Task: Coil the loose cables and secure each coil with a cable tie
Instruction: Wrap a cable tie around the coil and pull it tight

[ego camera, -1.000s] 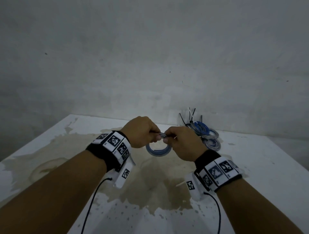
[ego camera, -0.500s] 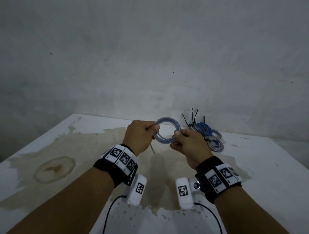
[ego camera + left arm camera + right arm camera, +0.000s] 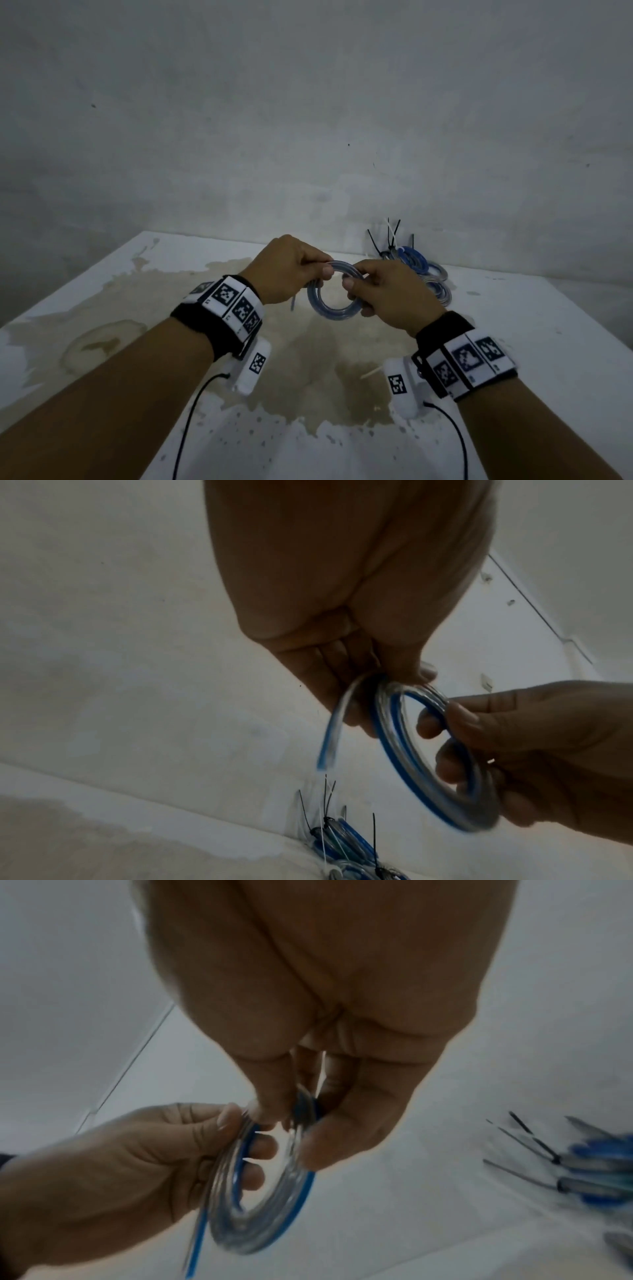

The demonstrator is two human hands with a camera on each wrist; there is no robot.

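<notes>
Coil in hand: a blue-and-clear cable coil (image 3: 334,294) was held in the air between both hands, above the stained table (image 3: 102,308).
Left hand: the left hand (image 3: 287,269) had its fingers curled round the coil's upper left side, thumb pinching it.
Right hand: the right hand (image 3: 387,291) gripped the coil's right side, fingers hooked through the loop.
Loose end: a short tail (image 3: 330,731) hung free just below the left hand, not yet tucked in.
Done: a pile of tied coils (image 3: 418,270) lay beyond the right hand, touching one another, tie ends sticking up.
Left to do: judging by this, the held coil had no tie on it that could be seen; it likely needed its tail wound in and a tie fastened.
Spare tie: a pale strip (image 3: 371,371), possibly a cable tie, lay on the table below the right wrist.
Edges: the wall (image 3: 308,120) stood close behind the pile; the table's far edge ran just beyond the hands.
Open room: bare tabletop spread to the left of the left hand and toward the person.
</notes>
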